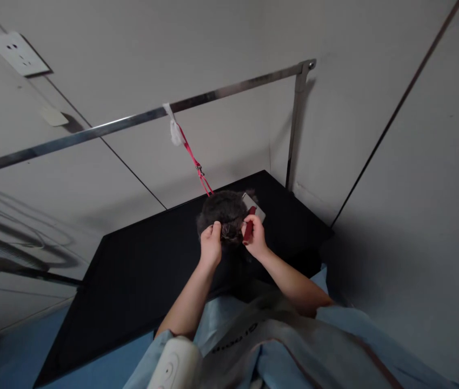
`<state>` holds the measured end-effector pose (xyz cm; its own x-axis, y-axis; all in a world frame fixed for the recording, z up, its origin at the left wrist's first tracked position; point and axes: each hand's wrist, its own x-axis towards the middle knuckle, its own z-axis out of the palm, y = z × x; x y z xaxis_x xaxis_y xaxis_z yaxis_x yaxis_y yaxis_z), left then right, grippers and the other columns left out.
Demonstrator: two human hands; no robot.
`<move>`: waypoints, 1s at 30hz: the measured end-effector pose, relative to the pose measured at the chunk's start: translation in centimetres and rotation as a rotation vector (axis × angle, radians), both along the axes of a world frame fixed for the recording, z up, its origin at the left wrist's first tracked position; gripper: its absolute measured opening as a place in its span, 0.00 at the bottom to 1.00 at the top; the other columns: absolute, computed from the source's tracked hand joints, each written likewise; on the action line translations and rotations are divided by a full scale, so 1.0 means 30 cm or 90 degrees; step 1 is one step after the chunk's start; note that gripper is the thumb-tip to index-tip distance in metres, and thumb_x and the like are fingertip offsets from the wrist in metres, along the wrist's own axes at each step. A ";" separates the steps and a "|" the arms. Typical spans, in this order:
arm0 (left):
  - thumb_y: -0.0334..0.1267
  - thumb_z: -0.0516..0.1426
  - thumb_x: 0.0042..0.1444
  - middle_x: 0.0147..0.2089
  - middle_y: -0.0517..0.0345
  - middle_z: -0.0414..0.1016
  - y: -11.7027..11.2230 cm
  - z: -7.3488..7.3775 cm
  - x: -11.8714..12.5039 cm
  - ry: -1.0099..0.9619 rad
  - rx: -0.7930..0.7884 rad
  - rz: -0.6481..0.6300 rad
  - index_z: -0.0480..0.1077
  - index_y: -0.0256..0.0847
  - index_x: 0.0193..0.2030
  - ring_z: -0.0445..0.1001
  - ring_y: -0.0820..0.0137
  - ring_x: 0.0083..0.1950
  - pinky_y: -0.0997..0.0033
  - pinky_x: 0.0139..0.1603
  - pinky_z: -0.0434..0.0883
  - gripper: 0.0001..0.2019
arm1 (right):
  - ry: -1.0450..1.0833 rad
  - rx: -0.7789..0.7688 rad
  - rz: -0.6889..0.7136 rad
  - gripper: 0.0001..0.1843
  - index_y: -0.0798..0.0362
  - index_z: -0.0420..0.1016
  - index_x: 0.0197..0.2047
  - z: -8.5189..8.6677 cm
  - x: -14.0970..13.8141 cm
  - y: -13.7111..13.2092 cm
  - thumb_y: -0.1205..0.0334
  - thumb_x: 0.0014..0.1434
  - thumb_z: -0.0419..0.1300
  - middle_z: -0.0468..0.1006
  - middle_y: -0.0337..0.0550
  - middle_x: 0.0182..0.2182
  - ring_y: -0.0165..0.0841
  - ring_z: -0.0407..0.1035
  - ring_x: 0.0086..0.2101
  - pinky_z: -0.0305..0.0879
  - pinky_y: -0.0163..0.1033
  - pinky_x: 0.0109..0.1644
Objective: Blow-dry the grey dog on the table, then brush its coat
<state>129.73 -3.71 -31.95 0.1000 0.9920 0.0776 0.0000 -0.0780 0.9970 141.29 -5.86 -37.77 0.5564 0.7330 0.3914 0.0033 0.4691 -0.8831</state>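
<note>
A small dark-furred animal (224,210) is on the black grooming table (140,286), and its lower parts merge with the dark surface. My left hand (212,243) is closed at its near left side, with thumb and fingers pinching the fur. In my right hand (257,236) is a slicker brush (248,229) with a dark red handle and a pale flat head. The brush head lies against the animal's right side, and its pins are hidden. A pink leash (191,153) runs from the animal up to a metal rail.
The metal rail (127,123) crosses above the table on an upright post (296,124) at the back right, with a white tie (174,129) around it. Walls close in behind and at right. A ribbed hose (6,249) is at left, a socket (19,54) above.
</note>
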 end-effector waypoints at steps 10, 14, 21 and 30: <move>0.38 0.56 0.48 0.31 0.57 0.76 0.286 0.286 0.239 0.520 0.224 -0.782 0.74 0.37 0.29 0.72 0.68 0.35 0.71 0.40 0.67 0.09 | -0.099 0.057 -0.052 0.07 0.48 0.64 0.32 0.080 0.148 -0.045 0.61 0.50 0.59 0.66 0.30 0.18 0.26 0.59 0.20 0.59 0.34 0.27; 0.41 0.58 0.46 0.28 0.59 0.74 0.308 0.274 0.392 0.610 0.093 -1.097 0.74 0.36 0.30 0.70 0.70 0.31 0.73 0.35 0.65 0.10 | -0.126 0.045 -0.030 0.08 0.49 0.63 0.34 0.096 0.236 -0.048 0.60 0.50 0.59 0.67 0.30 0.20 0.26 0.61 0.21 0.60 0.34 0.27; 0.48 0.55 0.52 0.17 0.64 0.58 0.308 0.214 0.349 0.684 0.221 -0.937 0.63 0.37 0.18 0.54 0.77 0.20 0.74 0.23 0.54 0.18 | -0.135 -0.053 -0.133 0.15 0.50 0.63 0.30 0.077 0.332 -0.041 0.50 0.50 0.62 0.61 0.29 0.17 0.24 0.56 0.18 0.56 0.33 0.25; 0.50 0.52 0.57 0.27 0.54 0.73 0.428 0.222 0.218 0.480 0.046 -0.745 0.70 0.34 0.30 0.68 0.72 0.28 0.73 0.32 0.65 0.19 | -0.087 -0.012 -0.132 0.09 0.51 0.71 0.31 0.049 0.226 -0.181 0.54 0.54 0.61 0.72 0.38 0.27 0.30 0.66 0.29 0.64 0.37 0.35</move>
<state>136.26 9.13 -25.28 0.8988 0.3001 -0.3196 0.4294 -0.4563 0.7793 148.06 -11.29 -36.29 0.6386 0.6160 0.4612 0.2184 0.4296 -0.8762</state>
